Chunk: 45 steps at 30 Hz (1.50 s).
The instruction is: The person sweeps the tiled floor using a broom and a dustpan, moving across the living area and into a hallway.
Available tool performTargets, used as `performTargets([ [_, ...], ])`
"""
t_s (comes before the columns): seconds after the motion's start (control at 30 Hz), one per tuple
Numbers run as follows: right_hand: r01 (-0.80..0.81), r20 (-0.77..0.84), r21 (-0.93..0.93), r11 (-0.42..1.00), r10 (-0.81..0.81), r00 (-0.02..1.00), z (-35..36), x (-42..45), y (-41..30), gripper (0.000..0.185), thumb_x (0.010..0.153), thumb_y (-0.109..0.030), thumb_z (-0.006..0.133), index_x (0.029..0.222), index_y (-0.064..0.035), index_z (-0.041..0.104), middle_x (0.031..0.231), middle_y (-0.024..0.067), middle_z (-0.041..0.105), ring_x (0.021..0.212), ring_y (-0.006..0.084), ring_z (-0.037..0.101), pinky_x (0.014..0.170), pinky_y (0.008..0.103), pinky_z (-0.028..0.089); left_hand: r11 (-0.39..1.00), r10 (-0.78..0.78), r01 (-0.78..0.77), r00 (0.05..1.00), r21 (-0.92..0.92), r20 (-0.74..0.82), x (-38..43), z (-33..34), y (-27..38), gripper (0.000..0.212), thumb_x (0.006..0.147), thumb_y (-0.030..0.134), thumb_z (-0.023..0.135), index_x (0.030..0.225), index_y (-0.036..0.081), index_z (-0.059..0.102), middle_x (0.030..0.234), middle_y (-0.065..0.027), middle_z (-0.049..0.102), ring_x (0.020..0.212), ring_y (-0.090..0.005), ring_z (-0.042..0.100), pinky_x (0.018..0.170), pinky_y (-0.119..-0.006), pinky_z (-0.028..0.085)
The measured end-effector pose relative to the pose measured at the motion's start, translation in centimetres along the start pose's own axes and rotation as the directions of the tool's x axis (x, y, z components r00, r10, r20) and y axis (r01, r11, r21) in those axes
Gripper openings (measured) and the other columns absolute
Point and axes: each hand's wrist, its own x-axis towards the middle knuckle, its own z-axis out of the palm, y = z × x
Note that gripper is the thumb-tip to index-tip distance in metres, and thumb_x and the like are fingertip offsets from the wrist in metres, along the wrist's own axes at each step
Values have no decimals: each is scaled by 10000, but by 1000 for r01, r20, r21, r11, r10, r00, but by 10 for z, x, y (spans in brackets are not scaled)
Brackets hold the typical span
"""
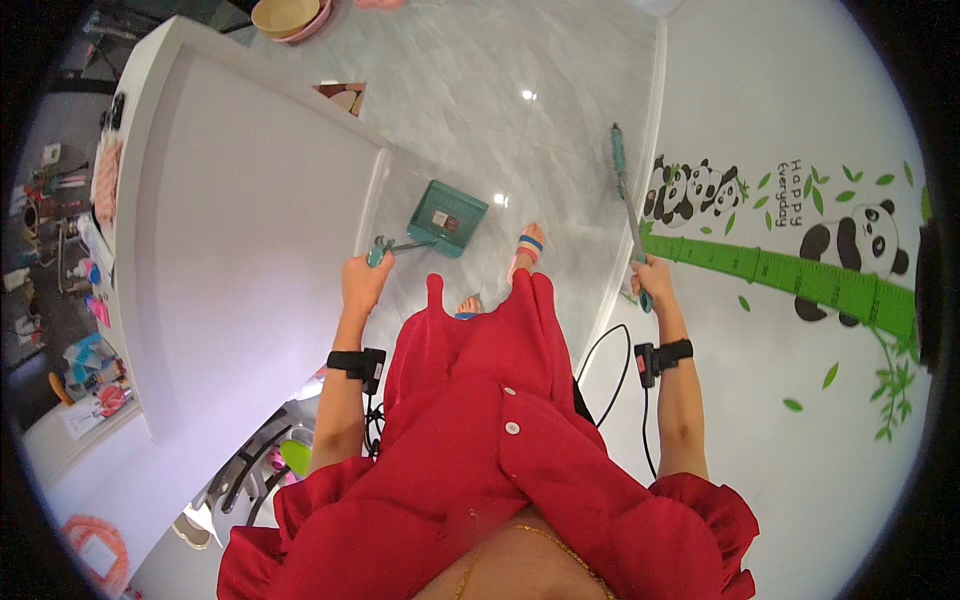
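My left hand [366,280] grips the green handle of a long-handled dustpan [448,217], whose green plastic pan is at or just above the grey floor, left of my feet. A small label with writing is on the pan. On the right, my right hand [652,280] is closed around the handle of a broom [632,217] with a grey shaft. The broom points forward beside the wall, its green head seen narrow and edge-on near the skirting. Whether that head touches the floor I cannot tell.
A white partition [255,210] stands at the left, its ledge holding various small items. To the right is a white wall [750,360] with panda stickers and a green height chart. Basins [286,16] sit at the upper left on the tiled floor [450,97]. A black cable loops by my right side.
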Motion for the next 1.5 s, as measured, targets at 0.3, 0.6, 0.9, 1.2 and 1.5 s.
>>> performTargets([
  [0.3, -38, 102, -226, 973, 62, 993, 28, 96, -13, 151, 654, -74, 525, 727, 57, 511, 512, 143, 543, 476, 234, 598, 495, 332, 470, 986, -165, 164, 986, -38, -36, 22, 11, 88, 426, 695, 339, 612, 619, -75, 543, 444, -124, 453, 423, -181, 482, 466, -351, 393],
  [0.6, -282, 409, 113, 953, 214, 887, -48, 112, -98, 414, 766, -58, 592, 1140, 57, 455, 557, 61, 487, 394, 101, 400, 355, 252, 312, 985, -168, 170, 981, 18, -92, 32, 9, 109, 450, 691, 374, 612, 620, -67, 555, 459, -150, 477, 433, -229, 496, 477, -370, 403],
  [0.9, 166, 232, -265, 950, -104, 967, 37, 167, -141, 363, 722, -32, 523, 1063, 89, 496, 495, 70, 491, 379, 172, 496, 388, 307, 414, 964, -253, 243, 963, -106, -96, 47, 5, 85, 441, 689, 365, 613, 622, -68, 557, 482, -185, 483, 452, -239, 499, 488, -380, 405],
  [1.2, 392, 449, -507, 768, -152, 880, 117, 182, -98, 186, 730, 0, 523, 905, 66, 522, 494, 88, 499, 374, 185, 502, 373, 315, 407, 965, -236, 222, 967, -140, -92, 72, -9, 83, 382, 689, 340, 606, 650, -39, 580, 558, -220, 516, 510, -322, 543, 516, -395, 418],
  [1.5, 26, 519, -279, 960, 128, 845, 54, 131, -238, 177, 771, -65, 571, 909, 39, 533, 542, 54, 504, 387, 115, 454, 359, 252, 351, 972, -178, 161, 980, -173, -87, 86, 3, 66, 453, 724, 416, 577, 609, -22, 572, 449, -144, 492, 428, -254, 544, 480, -378, 432],
])
